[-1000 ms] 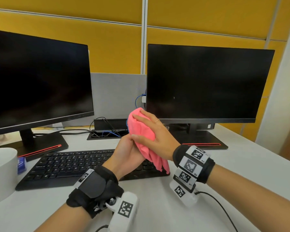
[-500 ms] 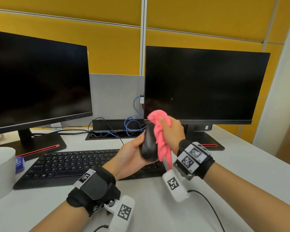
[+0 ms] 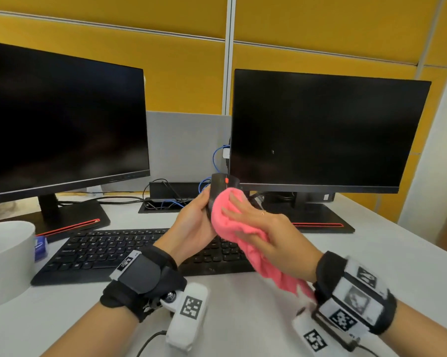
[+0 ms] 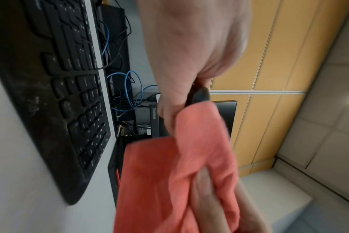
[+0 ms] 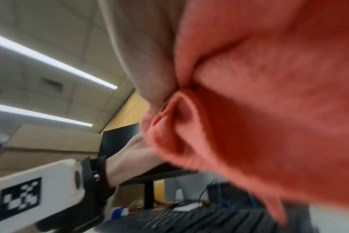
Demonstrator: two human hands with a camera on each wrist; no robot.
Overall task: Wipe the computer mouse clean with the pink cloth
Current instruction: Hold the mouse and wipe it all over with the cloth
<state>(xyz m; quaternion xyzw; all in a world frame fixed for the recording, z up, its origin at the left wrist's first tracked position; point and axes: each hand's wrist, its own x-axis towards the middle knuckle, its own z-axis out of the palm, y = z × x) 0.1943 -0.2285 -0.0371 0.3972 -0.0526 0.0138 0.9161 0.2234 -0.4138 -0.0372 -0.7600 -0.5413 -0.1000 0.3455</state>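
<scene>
A black computer mouse [image 3: 219,185] with a red scroll wheel is held upright above the keyboard, gripped from the left by my left hand [image 3: 194,215]. My right hand [image 3: 256,222] holds the pink cloth [image 3: 232,225] and presses it against the mouse's right face, covering its lower part. The cloth's tail hangs down toward my right wrist. In the left wrist view the mouse [image 4: 199,94] peeks out between my left hand [image 4: 189,63] and the cloth [image 4: 169,173]. The cloth [image 5: 269,94] fills most of the right wrist view.
A black keyboard [image 3: 109,251] lies on the white desk [image 3: 243,318] under the hands. Two dark monitors [image 3: 62,124] [image 3: 325,130] stand behind, with cables [image 3: 171,199] between them. A white round container [image 3: 6,258] sits at the left edge.
The cloth, bunched beside the mouse half a second ago, now lies flat over its right side under my right hand. The mouse top with the red wheel has come into sight.
</scene>
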